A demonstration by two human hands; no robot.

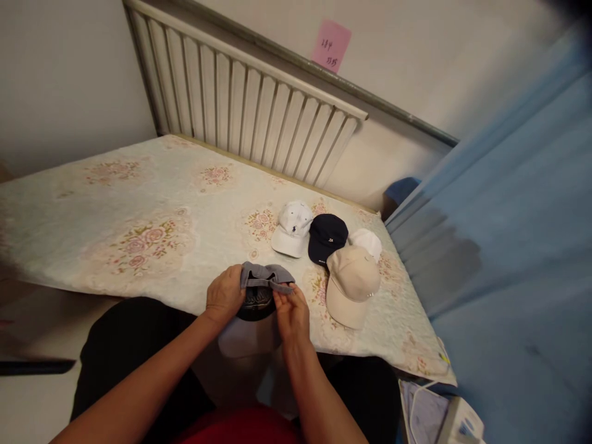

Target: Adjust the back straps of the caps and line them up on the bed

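Between my two hands I hold a grey baseball cap (pixel 267 274) at the near edge of the bed, its inside facing me and its brim pointing down towards my lap. My left hand (pixel 225 293) is closed on the cap's left side. At the right side, my right hand (pixel 292 309) grips the cap by its back strap with the fingers. Beyond them on the bed lie a white cap (pixel 294 225) with a small dark logo, a dark navy cap (pixel 329 233), a beige cap (pixel 354 277) and another white cap (pixel 369 241), partly hidden behind the beige one.
A floral cover (pixel 222 216) lies over the bed. Along the far side runs a white radiator (pixel 240 92), with a pink note (pixel 332 45) on the wall above. A blue curtain (pixel 499 222) hangs at the right. A white box-like device (pixel 460 422) with a cable stands at lower right.
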